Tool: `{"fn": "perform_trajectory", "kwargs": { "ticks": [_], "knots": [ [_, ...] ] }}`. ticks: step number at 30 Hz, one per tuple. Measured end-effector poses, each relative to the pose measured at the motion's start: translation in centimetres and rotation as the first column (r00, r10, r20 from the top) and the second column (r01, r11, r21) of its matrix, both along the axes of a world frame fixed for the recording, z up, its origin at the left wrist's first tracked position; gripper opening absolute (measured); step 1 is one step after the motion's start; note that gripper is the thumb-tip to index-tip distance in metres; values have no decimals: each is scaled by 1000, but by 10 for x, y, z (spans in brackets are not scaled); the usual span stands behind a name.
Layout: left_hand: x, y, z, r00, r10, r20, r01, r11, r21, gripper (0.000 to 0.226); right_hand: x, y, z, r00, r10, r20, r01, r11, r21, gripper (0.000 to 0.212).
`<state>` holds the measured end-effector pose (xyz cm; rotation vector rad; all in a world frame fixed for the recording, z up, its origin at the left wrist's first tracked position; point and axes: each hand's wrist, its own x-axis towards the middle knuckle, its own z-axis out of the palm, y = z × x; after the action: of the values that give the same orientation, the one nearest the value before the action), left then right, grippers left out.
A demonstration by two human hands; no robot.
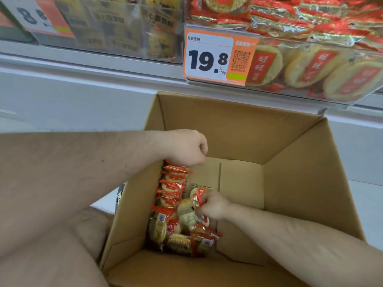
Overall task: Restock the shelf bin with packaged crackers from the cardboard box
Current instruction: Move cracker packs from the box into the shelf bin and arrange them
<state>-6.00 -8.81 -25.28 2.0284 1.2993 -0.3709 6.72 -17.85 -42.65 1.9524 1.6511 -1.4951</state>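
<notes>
Grey shop shelving (83, 96) carried a clear shelf bin (310, 65) of packaged crackers above an open cardboard box (300, 162). Inside, against the box's left wall, lay the remaining cracker packets (176, 228). At its top, the left hand (186, 148) gripped a hanging stack of packets (173, 183); the right hand (213, 205) pinched one packet (200, 193).

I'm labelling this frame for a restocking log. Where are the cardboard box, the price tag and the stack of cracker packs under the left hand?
cardboard box (238, 129): head view, bare inner back wall.
price tag (209, 59): head view, on the printed number.
stack of cracker packs (173, 183): head view, mid-stack, red wrapper edges.
</notes>
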Motion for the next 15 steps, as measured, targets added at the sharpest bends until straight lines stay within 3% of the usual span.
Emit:
{"fn": "perform_trajectory", "kwargs": {
  "ticks": [2, 4, 7, 9, 10, 11, 12, 15],
  "knots": [
    [-2, 0, 0, 984, 176, 17, -173, 978, -117, 25, 9, 8, 27, 996, -56, -66, 65, 987, 146, 21],
    [-5, -2, 1, 931, 363, -25, -356, 896, -264, 35, 17, 9, 54, 999, 50, -7, -42, 895, 444, 26],
    [-8, -1, 0, 823, 563, -69, -523, 706, -477, 57, 20, 1, 86, 977, 187, 104, -188, 513, 838, 23],
    [-4, -3, 0, 745, 667, -18, -539, 587, -605, 42, 15, 1, 95, 972, 229, 54, -128, 321, 938, 15],
    [-2, -4, -3, 721, 692, 22, -529, 572, -627, 27, 13, 2, 94, 966, 257, 15, -88, 275, 957, 12],
    [-1, -4, -6, 711, 701, 63, -527, 590, -612, 15, 12, 3, 92, 960, 280, -27, -52, 270, 961, 11],
    [-1, -4, -9, 718, 689, 102, -527, 633, -566, 18, 12, 3, 87, 958, 280, -68, -22, 306, 952, 16],
    [-5, -2, -15, 775, 617, 138, -530, 752, -391, 31, 19, -6, 57, 991, 78, -105, 32, 630, 776, 38]
  ]
}}
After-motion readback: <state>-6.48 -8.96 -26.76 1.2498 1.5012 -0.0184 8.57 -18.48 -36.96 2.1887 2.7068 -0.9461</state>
